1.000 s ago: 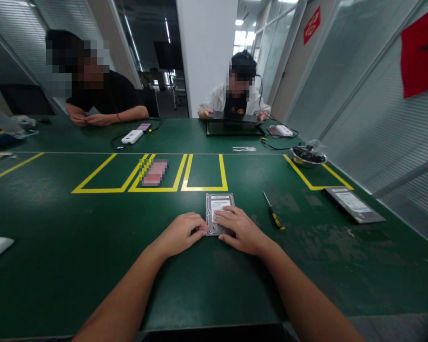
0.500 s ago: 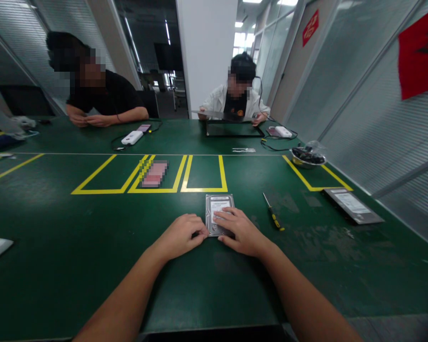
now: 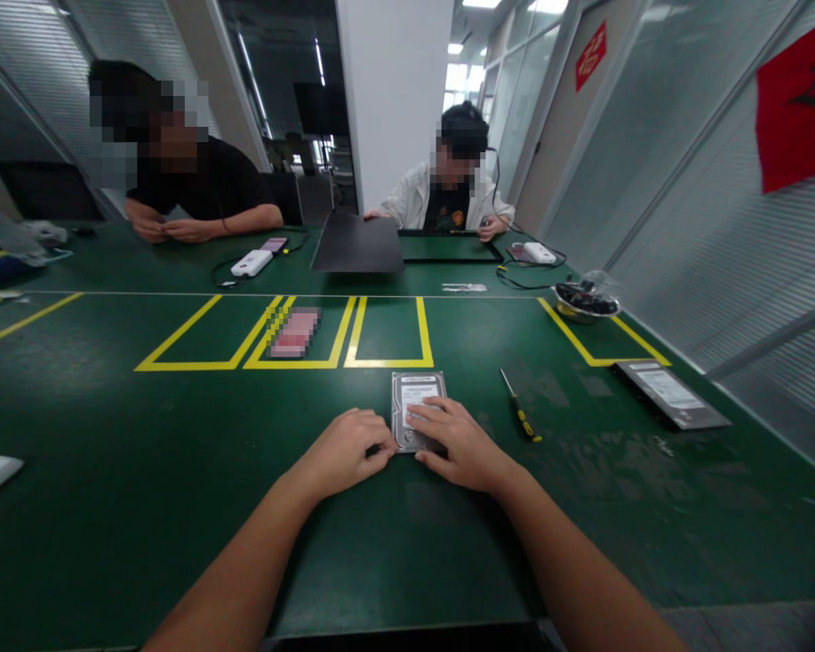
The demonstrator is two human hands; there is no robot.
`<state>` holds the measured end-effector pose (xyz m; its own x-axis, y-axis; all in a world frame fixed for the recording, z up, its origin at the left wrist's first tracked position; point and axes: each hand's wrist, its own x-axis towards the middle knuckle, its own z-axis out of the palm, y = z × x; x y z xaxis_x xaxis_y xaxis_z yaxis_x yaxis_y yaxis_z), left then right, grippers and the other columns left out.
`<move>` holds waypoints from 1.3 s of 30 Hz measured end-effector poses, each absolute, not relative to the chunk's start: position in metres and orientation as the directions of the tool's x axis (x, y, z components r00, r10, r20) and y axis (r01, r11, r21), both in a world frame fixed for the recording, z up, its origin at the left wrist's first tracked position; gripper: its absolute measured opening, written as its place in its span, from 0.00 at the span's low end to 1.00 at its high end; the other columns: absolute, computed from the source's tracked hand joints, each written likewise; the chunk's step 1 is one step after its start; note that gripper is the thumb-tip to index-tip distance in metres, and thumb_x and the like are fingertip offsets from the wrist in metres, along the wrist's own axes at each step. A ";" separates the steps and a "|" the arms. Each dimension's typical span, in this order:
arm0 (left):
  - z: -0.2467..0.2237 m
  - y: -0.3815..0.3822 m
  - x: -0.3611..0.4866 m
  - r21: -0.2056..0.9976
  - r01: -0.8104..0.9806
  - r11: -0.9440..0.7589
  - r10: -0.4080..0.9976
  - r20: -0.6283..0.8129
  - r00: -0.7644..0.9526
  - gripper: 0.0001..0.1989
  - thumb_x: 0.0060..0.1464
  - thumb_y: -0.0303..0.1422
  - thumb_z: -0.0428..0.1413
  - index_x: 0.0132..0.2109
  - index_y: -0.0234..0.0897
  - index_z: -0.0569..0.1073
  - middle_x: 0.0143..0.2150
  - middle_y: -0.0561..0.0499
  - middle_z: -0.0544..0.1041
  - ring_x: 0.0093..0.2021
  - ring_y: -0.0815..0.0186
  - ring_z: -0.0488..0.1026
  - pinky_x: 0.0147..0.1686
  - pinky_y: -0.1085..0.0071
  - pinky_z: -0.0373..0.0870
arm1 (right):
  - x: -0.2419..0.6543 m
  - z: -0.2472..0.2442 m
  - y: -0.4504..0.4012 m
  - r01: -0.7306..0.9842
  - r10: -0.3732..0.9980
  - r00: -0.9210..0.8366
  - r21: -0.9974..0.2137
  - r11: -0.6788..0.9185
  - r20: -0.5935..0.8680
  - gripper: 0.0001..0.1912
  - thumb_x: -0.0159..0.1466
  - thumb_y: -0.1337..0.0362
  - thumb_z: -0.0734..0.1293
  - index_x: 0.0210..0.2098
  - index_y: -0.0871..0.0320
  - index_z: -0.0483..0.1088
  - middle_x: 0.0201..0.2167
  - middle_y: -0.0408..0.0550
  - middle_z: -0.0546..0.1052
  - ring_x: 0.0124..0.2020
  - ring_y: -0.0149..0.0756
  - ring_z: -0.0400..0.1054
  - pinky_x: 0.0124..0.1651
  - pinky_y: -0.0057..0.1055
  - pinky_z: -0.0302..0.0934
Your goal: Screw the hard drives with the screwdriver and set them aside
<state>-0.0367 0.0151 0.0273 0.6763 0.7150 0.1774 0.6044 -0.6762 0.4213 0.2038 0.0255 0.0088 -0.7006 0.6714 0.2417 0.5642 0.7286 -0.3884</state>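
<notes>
A silver hard drive [image 3: 417, 388] with a white label lies flat on the green table in front of me. My left hand [image 3: 353, 450] is closed, its thumb and forefinger pinched together against the drive's lower left corner. What is between those fingertips, if anything, is hidden. My right hand [image 3: 465, 444] lies across the drive's right side, fingers outstretched on the label and thumb by the near edge. It covers part of the drive's lower right. Right of that hand, a yellow-and-black screwdriver [image 3: 522, 412] points away from me.
A flat metal case [image 3: 671, 394] with a label lies at right, near a metal bowl [image 3: 586, 306] of dark parts. Yellow tape outlines [image 3: 388, 364] mark the table beyond the drive. Opposite, one person [image 3: 200, 190] leans on the table; another [image 3: 458, 186] holds a dark panel [image 3: 359, 244].
The person opposite has swung the dark panel leftward, away from the black frame, and tilted it. My hands and the hard drive have stayed in place.
</notes>
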 end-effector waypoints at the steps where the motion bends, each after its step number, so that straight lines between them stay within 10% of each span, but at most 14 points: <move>1: 0.026 0.015 -0.037 0.438 0.598 -0.672 0.716 0.176 0.676 0.06 0.57 0.29 0.54 0.36 0.39 0.76 0.33 0.51 0.76 0.36 0.64 0.70 0.40 0.68 0.62 | 0.204 0.009 0.025 0.563 0.670 -0.702 -0.388 0.730 0.242 0.29 0.61 0.60 0.66 0.61 0.57 0.63 0.63 0.49 0.65 0.63 0.47 0.53 0.65 0.48 0.49; 22: 0.023 0.018 -0.037 0.665 0.518 -0.538 0.764 0.124 0.634 0.04 0.54 0.26 0.55 0.36 0.36 0.75 0.32 0.53 0.73 0.32 0.70 0.70 0.35 0.74 0.64 | 0.210 0.016 0.022 0.623 0.694 -0.595 -0.313 0.717 0.405 0.24 0.60 0.58 0.68 0.54 0.58 0.69 0.60 0.54 0.67 0.63 0.50 0.52 0.64 0.49 0.52; 27: 0.020 0.019 -0.038 0.695 0.491 -0.525 0.762 0.126 0.636 0.04 0.54 0.27 0.54 0.36 0.35 0.75 0.31 0.53 0.74 0.31 0.70 0.69 0.34 0.74 0.64 | 0.224 0.025 0.029 0.892 0.866 -0.270 -0.229 0.389 0.420 0.13 0.64 0.64 0.62 0.46 0.59 0.73 0.44 0.55 0.73 0.48 0.45 0.62 0.54 0.43 0.60; 39: 0.016 0.022 -0.039 0.722 0.477 -0.502 0.773 0.127 0.621 0.04 0.53 0.27 0.55 0.35 0.35 0.75 0.31 0.53 0.74 0.31 0.70 0.70 0.34 0.75 0.65 | 0.264 0.037 0.039 0.959 0.960 0.276 -0.048 -0.278 -0.051 0.18 0.63 0.61 0.62 0.52 0.56 0.62 0.50 0.59 0.66 0.50 0.54 0.65 0.42 0.42 0.64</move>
